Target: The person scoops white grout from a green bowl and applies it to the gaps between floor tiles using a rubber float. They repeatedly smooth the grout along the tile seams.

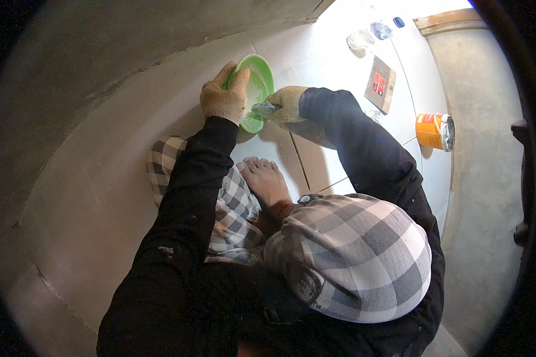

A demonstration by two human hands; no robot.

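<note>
A green plastic bowl point(267, 70) is tilted, with white paste point(254, 89) inside it. My left hand point(225, 98), in a cream knitted glove, grips the bowl's left rim, thumb over the edge. At the bowl's lower right, my right hand point(288, 105), in a matching glove, is closed around a small greyish tool point(264, 109). The tool's end points into the bowl; its exact kind is too small to make out.
Light floor tiles point(280, 149) lie beneath, with a bare foot point(267, 183) near the bowl. To the right are a flat brown panel with a red label point(380, 85) and an orange bucket point(433, 131). Clear plastic bottles point(363, 39) lie farther off. Grey walls point(482, 89) stand either side.
</note>
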